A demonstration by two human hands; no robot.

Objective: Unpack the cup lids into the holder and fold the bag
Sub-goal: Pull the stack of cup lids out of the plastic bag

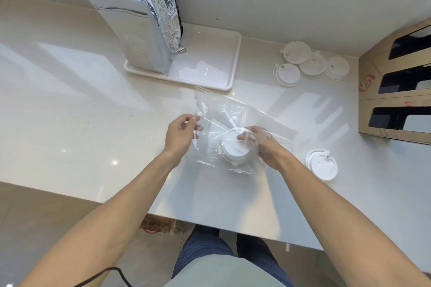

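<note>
Head view, over a pale counter [81, 123]. Left hand [180, 134] pinching the edge of a clear bag [233, 109] at centre. Right hand [261, 144] inside the bag, grasping a stack of white lids [234, 147]. More lids [307, 63] loose at 1 o'clock, another stack [323, 164] at 4 o'clock. Cardboard holder [373, 70] at 2 o'clock. Foil pouches [137, 30] upright on a white tray [210, 63] at 11 o'clock.
</note>
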